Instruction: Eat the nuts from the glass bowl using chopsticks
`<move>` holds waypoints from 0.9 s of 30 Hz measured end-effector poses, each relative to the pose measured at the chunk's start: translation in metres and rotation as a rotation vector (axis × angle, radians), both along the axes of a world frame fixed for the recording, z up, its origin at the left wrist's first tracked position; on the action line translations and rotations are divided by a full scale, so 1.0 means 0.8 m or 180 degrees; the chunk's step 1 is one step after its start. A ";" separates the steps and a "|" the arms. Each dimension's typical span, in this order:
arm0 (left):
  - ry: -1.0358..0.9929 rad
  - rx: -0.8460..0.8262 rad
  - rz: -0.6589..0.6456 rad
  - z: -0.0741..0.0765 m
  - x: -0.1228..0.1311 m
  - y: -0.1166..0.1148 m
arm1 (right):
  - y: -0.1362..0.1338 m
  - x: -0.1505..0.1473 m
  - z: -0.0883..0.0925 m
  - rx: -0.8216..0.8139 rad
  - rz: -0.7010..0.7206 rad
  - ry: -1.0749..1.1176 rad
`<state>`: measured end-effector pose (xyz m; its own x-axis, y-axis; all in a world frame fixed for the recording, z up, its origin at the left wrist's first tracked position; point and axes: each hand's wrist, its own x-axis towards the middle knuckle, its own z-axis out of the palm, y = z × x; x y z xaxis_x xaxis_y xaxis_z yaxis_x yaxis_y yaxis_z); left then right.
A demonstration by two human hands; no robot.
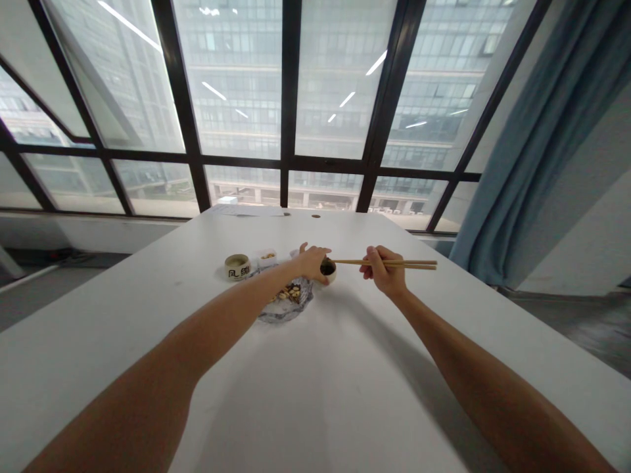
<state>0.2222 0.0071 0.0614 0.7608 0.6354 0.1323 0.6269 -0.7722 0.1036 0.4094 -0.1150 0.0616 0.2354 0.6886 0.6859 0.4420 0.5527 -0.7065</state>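
Note:
My left hand grips a small light-coloured bowl by its side, the bowl tilted so that its dark inside faces right. In my right hand is a pair of chopsticks, held level, with the tips reaching left to the bowl's mouth. What lies inside the bowl is too dark to make out. Under my left forearm a crumpled clear plastic bag or wrap lies on the table, with nut-like brown and pale pieces on it.
A cream bowl with black characters stands on the white table, left of my forearm. Beside it sits a small white container holding pale pieces. Paper lies at the far edge by the windows. A blue curtain hangs at right.

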 end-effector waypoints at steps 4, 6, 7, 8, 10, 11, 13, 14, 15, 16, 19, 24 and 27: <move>-0.0155 -0.0034 -0.0049 -0.004 -0.005 -0.006 | -0.002 -0.002 0.002 -0.0043 -0.0004 -0.0018; -0.0180 -0.0084 -0.0033 -0.003 -0.006 -0.007 | -0.003 -0.003 0.002 -0.0048 -0.0059 -0.0060; -0.0183 -0.0115 -0.0021 -0.001 -0.007 -0.007 | -0.003 -0.004 0.003 -0.0065 -0.0103 -0.0128; -0.0188 -0.0149 -0.0006 0.000 -0.009 -0.007 | -0.003 -0.005 0.004 -0.0113 -0.0151 -0.0242; -0.0208 -0.0229 0.0023 0.003 -0.013 -0.007 | -0.004 -0.007 0.006 -0.0296 -0.0251 -0.0558; -0.0222 -0.0276 0.0042 0.003 -0.015 -0.007 | -0.004 -0.008 0.008 -0.0395 -0.0295 -0.0703; -0.0253 -0.0355 0.0072 0.003 -0.017 -0.007 | -0.004 -0.009 0.011 -0.0463 -0.0377 -0.0781; -0.0264 -0.0380 0.0082 0.001 -0.018 -0.008 | -0.003 -0.010 0.012 -0.0420 -0.0412 -0.0698; -0.0270 -0.0394 0.0092 0.000 -0.018 -0.008 | -0.002 -0.010 0.013 -0.0375 -0.0422 -0.0580; -0.0271 -0.0402 0.0097 -0.001 -0.017 -0.009 | -0.002 -0.010 0.013 -0.0359 -0.0399 -0.0463; -0.0251 -0.0358 0.0070 -0.001 -0.018 -0.012 | -0.001 -0.011 0.016 -0.0384 -0.0285 -0.0270; -0.0475 -0.0024 0.0088 0.012 -0.066 -0.006 | -0.008 -0.024 0.024 -0.0189 -0.0105 0.0135; -0.0807 0.0324 0.0410 0.014 -0.131 0.002 | -0.015 -0.044 0.026 -0.0359 0.0231 0.0131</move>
